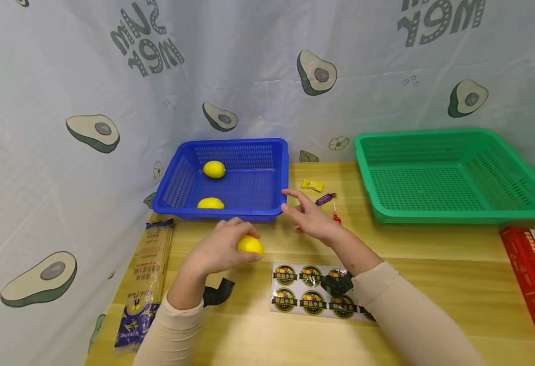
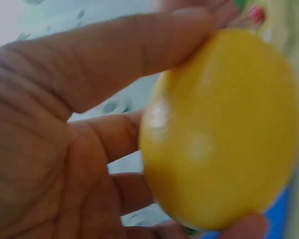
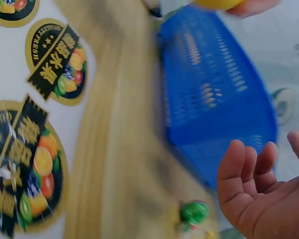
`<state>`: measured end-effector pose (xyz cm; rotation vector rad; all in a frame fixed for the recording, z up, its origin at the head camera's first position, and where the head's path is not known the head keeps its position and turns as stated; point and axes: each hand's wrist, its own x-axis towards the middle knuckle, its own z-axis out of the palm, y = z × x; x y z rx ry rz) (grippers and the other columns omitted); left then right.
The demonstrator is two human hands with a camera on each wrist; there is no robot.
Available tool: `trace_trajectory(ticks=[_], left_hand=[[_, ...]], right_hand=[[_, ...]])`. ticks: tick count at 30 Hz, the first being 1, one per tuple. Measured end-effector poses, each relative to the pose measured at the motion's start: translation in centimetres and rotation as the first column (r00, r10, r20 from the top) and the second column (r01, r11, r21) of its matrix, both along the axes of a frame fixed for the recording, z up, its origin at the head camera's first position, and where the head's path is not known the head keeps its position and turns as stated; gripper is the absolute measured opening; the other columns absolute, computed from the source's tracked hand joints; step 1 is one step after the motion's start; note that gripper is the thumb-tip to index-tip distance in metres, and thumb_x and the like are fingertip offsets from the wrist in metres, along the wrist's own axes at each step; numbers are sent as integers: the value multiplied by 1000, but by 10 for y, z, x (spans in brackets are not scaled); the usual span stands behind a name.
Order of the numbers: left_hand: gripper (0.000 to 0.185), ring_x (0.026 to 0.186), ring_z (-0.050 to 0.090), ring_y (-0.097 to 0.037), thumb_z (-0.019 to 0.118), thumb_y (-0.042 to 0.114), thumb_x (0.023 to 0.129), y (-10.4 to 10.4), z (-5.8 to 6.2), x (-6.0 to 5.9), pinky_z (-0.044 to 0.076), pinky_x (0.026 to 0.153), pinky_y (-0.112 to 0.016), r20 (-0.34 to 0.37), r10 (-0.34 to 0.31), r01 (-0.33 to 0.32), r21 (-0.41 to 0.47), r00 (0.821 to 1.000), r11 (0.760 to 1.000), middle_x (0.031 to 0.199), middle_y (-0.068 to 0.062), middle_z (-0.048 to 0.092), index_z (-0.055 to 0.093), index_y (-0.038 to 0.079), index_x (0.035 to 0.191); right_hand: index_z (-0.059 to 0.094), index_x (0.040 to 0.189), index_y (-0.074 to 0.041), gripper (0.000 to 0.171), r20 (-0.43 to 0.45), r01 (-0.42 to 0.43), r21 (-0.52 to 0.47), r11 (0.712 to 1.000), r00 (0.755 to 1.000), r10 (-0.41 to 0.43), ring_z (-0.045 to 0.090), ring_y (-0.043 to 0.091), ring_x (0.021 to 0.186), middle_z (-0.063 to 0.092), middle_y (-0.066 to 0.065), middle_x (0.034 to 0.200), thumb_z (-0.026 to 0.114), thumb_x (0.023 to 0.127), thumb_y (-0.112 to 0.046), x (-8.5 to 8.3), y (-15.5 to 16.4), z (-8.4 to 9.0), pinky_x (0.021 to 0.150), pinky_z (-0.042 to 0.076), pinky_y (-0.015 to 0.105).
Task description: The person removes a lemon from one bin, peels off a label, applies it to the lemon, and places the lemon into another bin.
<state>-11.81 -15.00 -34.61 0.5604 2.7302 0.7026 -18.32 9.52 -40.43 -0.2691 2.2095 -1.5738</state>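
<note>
Lemon (image 1: 250, 245) sits pinched in the left hand (image 1: 217, 251), probably plastic; right hand (image 1: 310, 216) hovers with loose, spread fingers. Keep that grip gentle near the blue basket (image 1: 235, 206).

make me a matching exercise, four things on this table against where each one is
Things:
1. held lemon
2. sticker sheet
3. spaghetti packet
4. green basket

Places:
a. along the table's left edge
b. back right, holding nothing
c. in the left hand
d. flat beneath the right forearm

Pairs: 1-c, 2-d, 3-a, 4-b
</note>
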Motion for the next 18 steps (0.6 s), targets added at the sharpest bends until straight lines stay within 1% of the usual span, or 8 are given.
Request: trace_trajectory(ticks=[2, 4, 6, 9, 12, 13, 15, 18], left_hand=[[36, 99, 50, -24, 81, 34, 84, 13, -15, 4, 46, 82, -37, -7, -18, 19, 10, 1000, 1000, 115, -2, 64, 71, 21, 115], [38, 102, 51, -25, 80, 34, 84, 29, -29, 6, 46, 82, -36, -32, -47, 48, 27, 998, 998, 117, -3, 64, 70, 19, 118], [43, 104, 51, -25, 79, 34, 85, 45, -41, 5, 44, 83, -35, -60, -89, 92, 35, 994, 995, 121, -5, 65, 68, 17, 122], [48, 109, 51, -24, 77, 33, 86, 68, -56, 2, 44, 87, -32, -93, -152, 157, 54, 984, 986, 127, -3, 65, 64, 16, 129], [46, 108, 49, -22, 76, 29, 86, 88, -66, -5, 43, 87, -29, -119, -211, 221, 82, 970, 972, 129, 0, 64, 64, 17, 129], [45, 108, 48, -21, 76, 28, 86, 93, -69, -8, 43, 87, -28, -132, -231, 243, 85, 964, 966, 128, 1, 63, 65, 17, 128], [44, 109, 48, -19, 76, 27, 84, 104, -74, -14, 43, 89, -26, -150, -263, 277, 85, 953, 957, 127, 2, 62, 66, 18, 126], [43, 115, 48, -20, 77, 25, 84, 117, -78, -22, 43, 95, -28, -165, -306, 321, 70, 938, 945, 129, 3, 62, 67, 19, 125]], right_hand=[[28, 160, -26, 57, -7, 4, -23, 1000, 1000, -4, 49, 24, 88, 47, 11, 99, 48, 108, -40, 6, 9, 6, 84, 56, 42], [29, 159, -26, 55, -27, 21, -41, 999, 999, -22, 48, 26, 91, 45, 11, 99, 46, 109, -39, 14, 20, 12, 86, 56, 44], [31, 159, -24, 53, -58, 45, -43, 998, 997, -47, 49, 26, 92, 46, 13, 105, 45, 109, -39, 24, 33, 17, 85, 56, 42], [34, 157, -19, 51, -81, 72, -42, 997, 994, -75, 50, 25, 92, 47, 14, 107, 43, 110, -38, 40, 53, 21, 84, 56, 39], [35, 155, -13, 50, -94, 94, -24, 995, 991, -96, 53, 25, 91, 48, 12, 106, 42, 111, -35, 57, 74, 21, 82, 58, 38], [36, 154, -11, 50, -91, 101, -13, 995, 991, -102, 55, 24, 90, 48, 12, 101, 42, 111, -35, 62, 82, 20, 81, 58, 37], [36, 153, -6, 50, -89, 108, 9, 994, 990, -107, 56, 24, 87, 49, 13, 99, 43, 111, -32, 72, 96, 15, 77, 58, 35], [40, 151, -2, 51, -84, 112, 93, 989, 991, -104, 55, 23, 81, 52, 15, 96, 47, 110, -31, 86, 116, 6, 71, 55, 32]])
